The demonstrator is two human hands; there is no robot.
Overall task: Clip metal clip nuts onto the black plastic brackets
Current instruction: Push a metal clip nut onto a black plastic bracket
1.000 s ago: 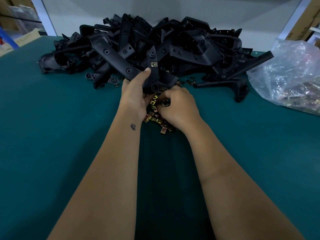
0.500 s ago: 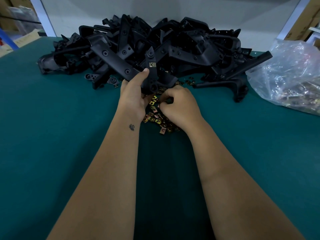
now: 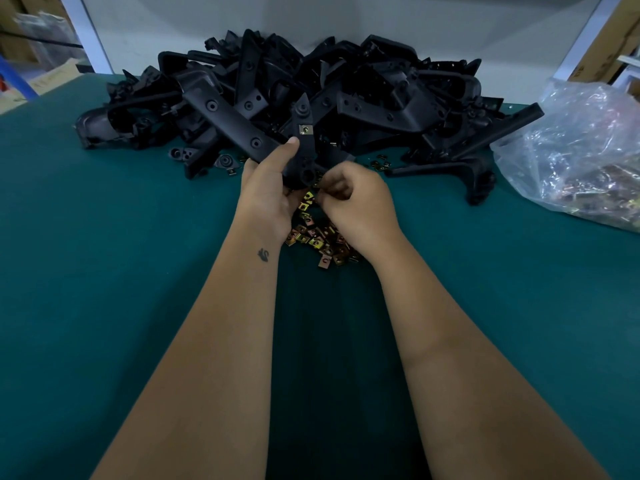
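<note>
Left hand (image 3: pixel 268 188) curled in a grip, thumb up, right hand (image 3: pixel 356 202) fingers pinched, forearms extended

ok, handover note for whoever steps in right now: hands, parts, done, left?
Left hand grips a black bracket lifted off the table, thumb up its side.
Right hand is curled at the bracket's lower end, fingers pinched as if on a clip nut; the nut itself is hidden.
One clip nut is already seated on the bracket's upper tab.
Loose clip nuts lie in a small heap under the hands on the green table.
Bracket pile sits behind; a clear bag with more metal parts lies at far right.
Left: fit the lower nut, then work through the pile.
</note>
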